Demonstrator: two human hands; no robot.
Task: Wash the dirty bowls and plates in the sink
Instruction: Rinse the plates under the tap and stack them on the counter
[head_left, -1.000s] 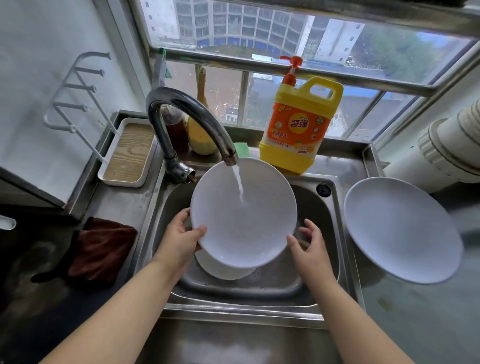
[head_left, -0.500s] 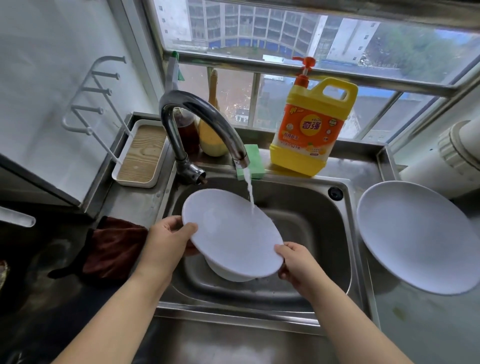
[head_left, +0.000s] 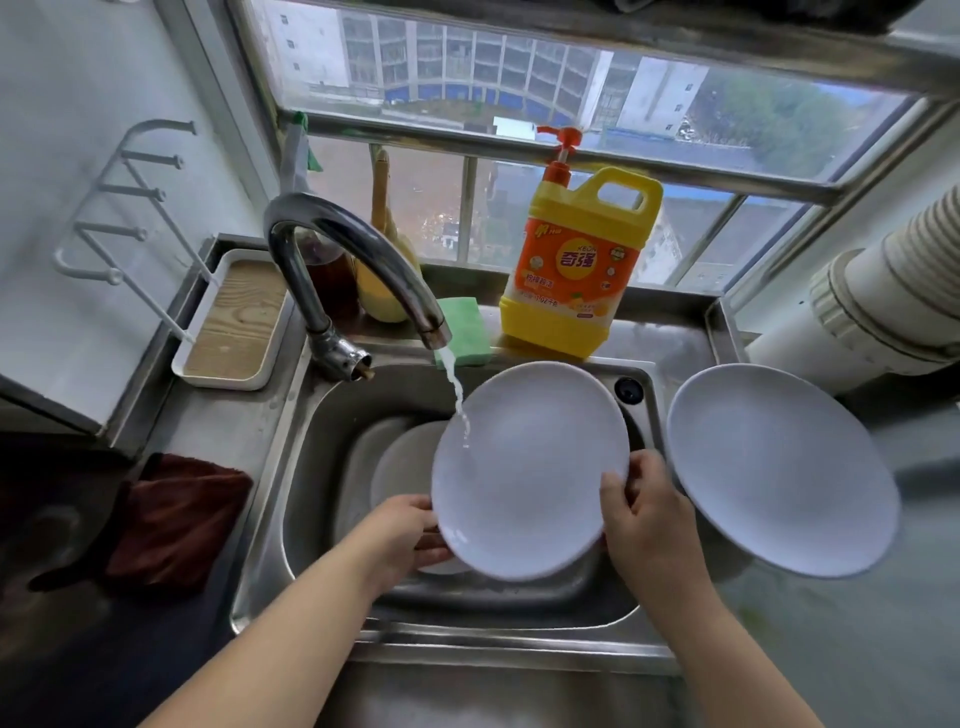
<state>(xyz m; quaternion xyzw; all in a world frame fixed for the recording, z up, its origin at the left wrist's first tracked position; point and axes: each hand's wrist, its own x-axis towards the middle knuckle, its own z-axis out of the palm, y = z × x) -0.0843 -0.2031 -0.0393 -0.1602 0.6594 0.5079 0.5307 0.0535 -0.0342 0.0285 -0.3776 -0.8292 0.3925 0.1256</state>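
Note:
I hold a white plate (head_left: 524, 467) tilted over the steel sink (head_left: 322, 467). My left hand (head_left: 400, 535) grips its lower left rim from below, and my right hand (head_left: 644, 509) grips the right rim with the thumb on the face. Water from the curved tap (head_left: 353, 260) runs onto the plate's left part. Under it in the basin lies another white dish (head_left: 400, 467), partly hidden. A second white plate (head_left: 779, 467) rests on the counter to the right of the sink.
A yellow detergent jug (head_left: 571, 270) and a green sponge (head_left: 465, 332) stand behind the sink. A wood-lined tray (head_left: 234, 322) is at the back left, a dark red cloth (head_left: 171, 514) left of the basin, a white duct (head_left: 872, 306) at the far right.
The plate has moved right in the basin and tipped up to face me, so the stream now hits its left side. My right hand shifted onto the plate's right rim.

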